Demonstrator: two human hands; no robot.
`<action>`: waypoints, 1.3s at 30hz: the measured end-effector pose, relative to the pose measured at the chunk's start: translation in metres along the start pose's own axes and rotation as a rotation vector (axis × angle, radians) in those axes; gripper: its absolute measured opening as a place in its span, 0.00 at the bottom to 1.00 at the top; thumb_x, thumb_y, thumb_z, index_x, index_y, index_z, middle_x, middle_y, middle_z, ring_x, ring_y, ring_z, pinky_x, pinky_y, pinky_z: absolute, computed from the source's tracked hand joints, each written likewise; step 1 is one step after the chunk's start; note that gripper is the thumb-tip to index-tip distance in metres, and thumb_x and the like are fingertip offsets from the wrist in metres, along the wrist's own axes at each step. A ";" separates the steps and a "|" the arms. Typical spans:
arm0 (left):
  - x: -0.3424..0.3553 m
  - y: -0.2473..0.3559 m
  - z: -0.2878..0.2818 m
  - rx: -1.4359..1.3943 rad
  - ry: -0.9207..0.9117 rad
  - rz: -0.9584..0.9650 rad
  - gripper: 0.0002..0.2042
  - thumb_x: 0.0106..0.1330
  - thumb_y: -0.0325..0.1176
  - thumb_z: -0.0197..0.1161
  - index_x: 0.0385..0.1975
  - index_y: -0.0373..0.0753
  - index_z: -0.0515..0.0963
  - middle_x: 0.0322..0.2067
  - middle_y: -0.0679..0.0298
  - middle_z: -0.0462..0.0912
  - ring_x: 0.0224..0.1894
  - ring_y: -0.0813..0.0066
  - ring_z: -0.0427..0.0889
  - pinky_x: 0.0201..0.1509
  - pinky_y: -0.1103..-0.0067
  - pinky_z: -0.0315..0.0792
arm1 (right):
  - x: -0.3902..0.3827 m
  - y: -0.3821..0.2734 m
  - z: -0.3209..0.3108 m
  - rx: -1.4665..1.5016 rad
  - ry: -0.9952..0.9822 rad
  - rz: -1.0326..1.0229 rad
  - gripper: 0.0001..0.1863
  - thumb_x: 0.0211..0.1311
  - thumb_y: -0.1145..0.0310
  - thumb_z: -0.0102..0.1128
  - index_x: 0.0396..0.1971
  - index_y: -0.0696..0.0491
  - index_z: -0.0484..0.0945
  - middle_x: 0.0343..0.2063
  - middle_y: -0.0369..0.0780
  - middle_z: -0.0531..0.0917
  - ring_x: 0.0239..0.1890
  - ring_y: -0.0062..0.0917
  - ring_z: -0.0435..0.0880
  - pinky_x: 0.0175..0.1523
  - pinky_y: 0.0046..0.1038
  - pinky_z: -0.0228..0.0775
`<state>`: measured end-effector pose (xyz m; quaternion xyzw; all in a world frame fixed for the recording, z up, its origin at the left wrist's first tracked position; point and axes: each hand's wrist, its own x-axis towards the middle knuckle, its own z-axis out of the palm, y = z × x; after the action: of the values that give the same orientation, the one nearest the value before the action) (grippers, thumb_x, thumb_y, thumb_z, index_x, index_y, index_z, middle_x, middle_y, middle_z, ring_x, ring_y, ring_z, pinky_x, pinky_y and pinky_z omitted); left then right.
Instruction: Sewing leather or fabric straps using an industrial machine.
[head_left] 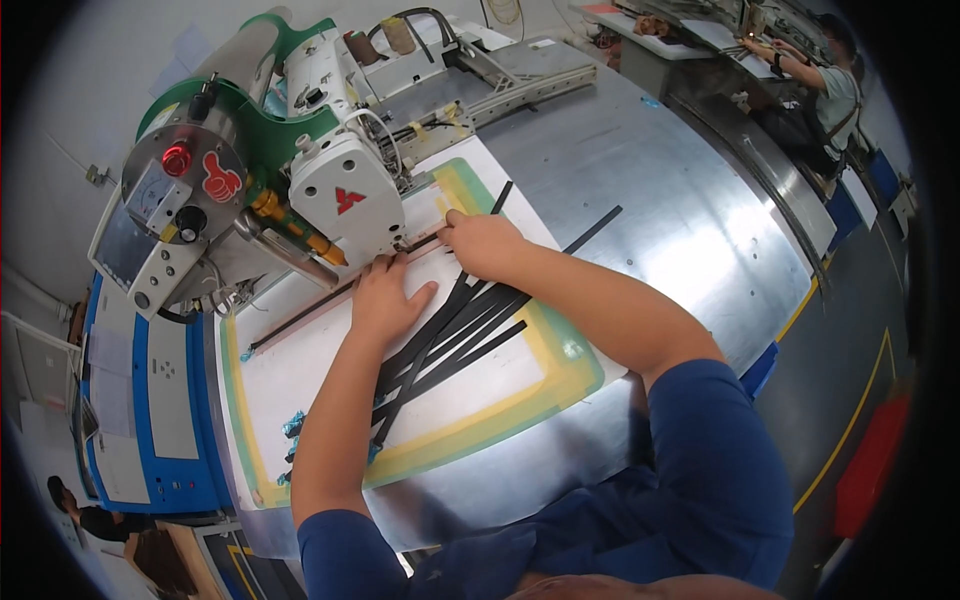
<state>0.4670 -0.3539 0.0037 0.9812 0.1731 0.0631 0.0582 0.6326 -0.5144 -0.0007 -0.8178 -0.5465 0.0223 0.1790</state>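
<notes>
A long black strip point(300, 320) runs along a pinkish guide on a white template point(270, 400) bordered with green and yellow tape, passing toward the needle area of the white sewing head point(345, 190). My left hand point(388, 300) rests on the template beside that strip, fingertips on it just below the head, thumb out to the side. Right of the needle, my right hand point(478, 240) has its fingers closed at the strip's end. Several loose black strips point(460, 350) lie crossed under and between my forearms, with crinkled blue pieces point(295, 425) at their lower ends.
A control panel point(150, 280) and blue cabinet point(170, 390) stand left of the metal table point(670, 190). One co-worker point(820, 100) works at a bench upper right; another person point(100, 520) is at lower left. A red bin point(865, 470) stands on the right.
</notes>
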 end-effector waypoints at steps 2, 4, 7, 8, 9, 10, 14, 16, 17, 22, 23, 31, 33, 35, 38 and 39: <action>0.001 0.004 -0.001 -0.006 -0.002 -0.011 0.37 0.65 0.57 0.67 0.67 0.36 0.76 0.69 0.51 0.73 0.71 0.47 0.70 0.74 0.56 0.65 | -0.001 0.002 -0.002 0.005 -0.002 0.001 0.17 0.63 0.75 0.58 0.50 0.52 0.86 0.50 0.45 0.82 0.50 0.42 0.88 0.51 0.41 0.83; 0.001 0.009 -0.005 0.000 0.029 0.015 0.36 0.66 0.56 0.67 0.65 0.32 0.77 0.64 0.44 0.76 0.67 0.44 0.74 0.72 0.60 0.68 | -0.002 0.002 -0.006 0.016 0.001 -0.015 0.17 0.64 0.74 0.57 0.51 0.50 0.86 0.50 0.45 0.82 0.51 0.42 0.88 0.51 0.41 0.83; -0.001 0.022 -0.012 -0.015 0.025 0.024 0.35 0.66 0.55 0.67 0.65 0.32 0.77 0.64 0.44 0.76 0.66 0.43 0.74 0.72 0.60 0.68 | -0.009 0.000 -0.007 0.021 -0.007 -0.025 0.18 0.65 0.74 0.58 0.52 0.49 0.86 0.50 0.44 0.82 0.50 0.41 0.88 0.51 0.41 0.83; 0.000 0.020 -0.006 0.003 0.062 0.061 0.35 0.66 0.55 0.67 0.64 0.32 0.77 0.64 0.45 0.76 0.66 0.43 0.74 0.72 0.58 0.68 | -0.010 0.003 -0.005 0.036 0.011 -0.025 0.19 0.65 0.73 0.58 0.54 0.48 0.86 0.49 0.43 0.82 0.50 0.40 0.88 0.51 0.41 0.83; -0.001 0.020 -0.005 0.005 0.067 0.054 0.35 0.66 0.55 0.67 0.64 0.32 0.77 0.64 0.45 0.76 0.66 0.43 0.74 0.72 0.58 0.68 | -0.011 0.004 -0.003 0.035 0.011 -0.034 0.19 0.65 0.73 0.58 0.54 0.48 0.86 0.49 0.43 0.82 0.50 0.40 0.88 0.51 0.41 0.83; -0.001 0.021 -0.004 0.010 0.061 0.041 0.35 0.66 0.55 0.67 0.65 0.34 0.77 0.64 0.47 0.76 0.67 0.45 0.74 0.72 0.57 0.67 | -0.012 0.004 -0.001 0.040 0.020 -0.040 0.19 0.65 0.73 0.58 0.54 0.48 0.86 0.49 0.43 0.82 0.50 0.40 0.88 0.51 0.41 0.83; -0.003 0.025 -0.007 -0.004 0.012 -0.012 0.35 0.65 0.56 0.68 0.65 0.37 0.77 0.63 0.50 0.77 0.67 0.47 0.74 0.72 0.55 0.66 | -0.016 0.004 -0.001 0.074 0.000 -0.055 0.20 0.64 0.73 0.59 0.55 0.47 0.85 0.50 0.41 0.82 0.51 0.38 0.88 0.52 0.40 0.83; -0.004 0.026 -0.009 0.005 0.024 -0.008 0.34 0.65 0.55 0.68 0.65 0.36 0.78 0.62 0.48 0.77 0.65 0.45 0.75 0.71 0.57 0.68 | -0.015 0.005 0.004 0.076 0.020 -0.076 0.20 0.64 0.72 0.59 0.55 0.47 0.85 0.51 0.40 0.82 0.51 0.38 0.88 0.52 0.39 0.83; -0.004 0.027 -0.009 0.021 0.037 -0.005 0.33 0.65 0.54 0.68 0.64 0.36 0.78 0.62 0.47 0.78 0.64 0.44 0.75 0.71 0.59 0.69 | -0.015 0.007 0.008 0.081 0.043 -0.100 0.20 0.64 0.72 0.59 0.55 0.47 0.85 0.52 0.40 0.82 0.52 0.38 0.88 0.52 0.39 0.83; 0.001 0.027 -0.008 0.029 0.027 -0.007 0.34 0.65 0.54 0.68 0.65 0.36 0.78 0.62 0.47 0.78 0.64 0.44 0.75 0.71 0.57 0.68 | -0.010 0.008 0.008 0.041 0.004 -0.088 0.23 0.63 0.69 0.63 0.60 0.45 0.83 0.57 0.36 0.83 0.52 0.37 0.88 0.54 0.39 0.83; 0.003 0.028 -0.009 0.033 0.015 -0.019 0.34 0.65 0.55 0.68 0.66 0.37 0.77 0.63 0.47 0.77 0.65 0.43 0.74 0.72 0.57 0.67 | -0.009 0.008 0.006 0.045 0.008 -0.094 0.21 0.64 0.70 0.61 0.58 0.46 0.84 0.56 0.37 0.83 0.53 0.37 0.87 0.54 0.39 0.83; -0.055 -0.041 -0.024 0.092 0.014 0.046 0.33 0.72 0.54 0.61 0.70 0.39 0.72 0.70 0.48 0.72 0.72 0.45 0.70 0.76 0.51 0.62 | -0.015 -0.002 0.000 0.074 0.043 -0.125 0.19 0.65 0.70 0.60 0.55 0.48 0.84 0.56 0.38 0.83 0.53 0.38 0.87 0.55 0.39 0.82; -0.060 -0.096 -0.018 0.142 -0.018 0.009 0.30 0.75 0.52 0.58 0.68 0.36 0.74 0.66 0.45 0.76 0.69 0.42 0.73 0.75 0.53 0.63 | -0.014 0.016 0.013 0.114 0.008 -0.116 0.18 0.64 0.70 0.60 0.53 0.50 0.84 0.54 0.39 0.83 0.53 0.38 0.87 0.55 0.39 0.82; -0.083 -0.156 -0.030 0.161 0.114 -0.103 0.27 0.76 0.50 0.58 0.62 0.33 0.78 0.61 0.40 0.80 0.65 0.38 0.76 0.72 0.55 0.69 | -0.019 0.014 0.009 0.107 -0.007 -0.094 0.17 0.64 0.70 0.60 0.53 0.51 0.84 0.54 0.40 0.82 0.52 0.38 0.87 0.55 0.40 0.82; -0.122 -0.264 -0.041 0.279 0.189 -0.645 0.29 0.77 0.52 0.54 0.64 0.32 0.78 0.62 0.38 0.78 0.65 0.37 0.77 0.70 0.55 0.71 | -0.018 0.005 0.001 0.099 -0.048 -0.094 0.17 0.64 0.70 0.61 0.52 0.52 0.84 0.53 0.40 0.82 0.52 0.38 0.86 0.54 0.40 0.81; -0.158 -0.327 -0.036 0.323 0.150 -0.646 0.28 0.77 0.52 0.54 0.62 0.32 0.79 0.62 0.38 0.78 0.63 0.38 0.78 0.69 0.55 0.71 | -0.015 -0.001 -0.003 0.093 -0.072 -0.121 0.16 0.64 0.70 0.61 0.52 0.52 0.84 0.52 0.40 0.81 0.53 0.38 0.86 0.54 0.41 0.81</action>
<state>0.2061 -0.1002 -0.0216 0.8650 0.4857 0.0850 -0.0932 0.6261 -0.5282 -0.0003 -0.7728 -0.5993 0.0663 0.1980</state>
